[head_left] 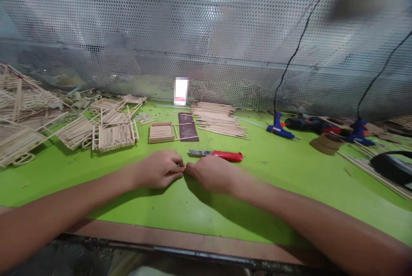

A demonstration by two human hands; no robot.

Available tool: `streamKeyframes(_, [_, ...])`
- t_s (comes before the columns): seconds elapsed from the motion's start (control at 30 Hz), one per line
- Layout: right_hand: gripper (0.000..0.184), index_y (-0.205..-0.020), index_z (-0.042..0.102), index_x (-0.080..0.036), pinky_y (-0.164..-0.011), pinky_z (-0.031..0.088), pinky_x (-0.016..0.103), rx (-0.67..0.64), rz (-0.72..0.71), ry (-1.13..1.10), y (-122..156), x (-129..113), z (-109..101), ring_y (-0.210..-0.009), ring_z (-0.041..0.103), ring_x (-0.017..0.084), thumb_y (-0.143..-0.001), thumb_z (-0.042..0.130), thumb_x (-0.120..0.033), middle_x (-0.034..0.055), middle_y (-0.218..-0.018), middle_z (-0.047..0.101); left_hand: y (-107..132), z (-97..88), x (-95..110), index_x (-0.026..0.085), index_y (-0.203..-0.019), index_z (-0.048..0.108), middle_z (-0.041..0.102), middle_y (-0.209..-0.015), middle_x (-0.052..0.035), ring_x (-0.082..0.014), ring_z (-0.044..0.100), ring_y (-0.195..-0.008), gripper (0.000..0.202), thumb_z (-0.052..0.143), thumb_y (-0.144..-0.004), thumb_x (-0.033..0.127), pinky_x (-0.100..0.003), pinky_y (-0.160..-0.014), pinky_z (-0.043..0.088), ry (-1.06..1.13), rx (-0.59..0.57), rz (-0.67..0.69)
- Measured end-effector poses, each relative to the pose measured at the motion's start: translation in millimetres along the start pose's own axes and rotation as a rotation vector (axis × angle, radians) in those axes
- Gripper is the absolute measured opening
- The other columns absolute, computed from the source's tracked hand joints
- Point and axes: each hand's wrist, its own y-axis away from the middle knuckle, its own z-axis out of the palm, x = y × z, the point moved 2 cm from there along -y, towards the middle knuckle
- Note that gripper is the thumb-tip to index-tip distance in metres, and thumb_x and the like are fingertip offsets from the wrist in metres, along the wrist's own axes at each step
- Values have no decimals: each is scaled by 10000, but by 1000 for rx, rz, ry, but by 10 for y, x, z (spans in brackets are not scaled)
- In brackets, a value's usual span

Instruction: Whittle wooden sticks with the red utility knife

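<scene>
My left hand (162, 168) and my right hand (209, 174) meet fingertip to fingertip above the green tabletop (180, 211). Both are pinched closed, and whatever lies between the fingertips is hidden or too small to name. Just beyond my right hand lies a utility knife (227, 156) with a red handle, its blade out and pointing left. Farther back sit a small stick-built tray (161, 131) with two thin sticks reaching right, a dark brown flat block (188, 128) under those sticks, and a pile of thin wooden sticks (220, 119).
Several little stick-built carts (116, 134) crowd the left side. On the right are a blue glue gun (279, 128), a second glue gun (361, 133), a roll of brown tape (326, 143) and a black-handled tool (392, 166). A perforated metal screen (199, 44) closes off the back.
</scene>
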Motion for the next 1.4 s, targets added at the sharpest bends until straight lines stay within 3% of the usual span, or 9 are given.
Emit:
streamKeyframes(0.17, [275, -987, 648, -172, -561, 347, 294, 76, 16, -126, 5, 101, 123, -625, 643, 180, -1084, 411, -271, 72, -831, 746, 17, 47, 4, 172, -978, 802, 783, -975, -72, -222, 688, -866, 249, 570, -989, 260, -357, -787, 542, 73, 98, -63])
streamKeyframes(0.43, [249, -985, 621, -174, -586, 341, 300, 151, -19, -213, 36, 172, 256, -676, 641, 166, -1097, 427, -285, 60, -865, 732, 66, -54, 16, 185, -1185, 769, 777, -1152, -80, -254, 696, -994, 286, 565, -1009, 281, -395, -875, 554, 86, 10, -16])
streamKeyframes(0.7, [161, -1035, 653, -156, -539, 323, 302, 36, -51, -13, 7, 111, 146, -650, 666, 183, -989, 504, -117, 71, -843, 746, 10, -88, 79, 170, -1047, 794, 754, -1042, -90, -248, 683, -934, 259, 576, -1019, 306, -387, -839, 530, 34, -50, -20])
streamKeyframes(1.07, [286, -1149, 672, -131, -570, 398, 305, -68, -38, 93, 32, -24, -48, -709, 711, 219, -983, 446, -73, 90, -858, 764, -32, -105, 158, 162, -856, 758, 677, -845, -75, -221, 627, -799, 240, 600, -972, 300, -365, -756, 492, -142, -61, 43])
streamKeyframes(1.27, [211, -1089, 670, -148, -554, 381, 306, -19, -18, 18, 5, 71, 51, -659, 690, 211, -1003, 478, -140, 96, -866, 765, -18, -32, 81, 190, -1041, 789, 752, -983, -70, -222, 676, -873, 216, 606, -980, 285, -345, -791, 515, -53, -16, -71])
streamKeyframes(1.4, [226, -1016, 630, -167, -538, 341, 306, 82, -40, -87, 13, 166, 165, -625, 654, 181, -1076, 427, -245, 77, -837, 740, -16, 21, -3, 207, -1036, 804, 779, -1002, -57, -216, 692, -907, 216, 600, -991, 261, -328, -791, 522, 49, 43, -125])
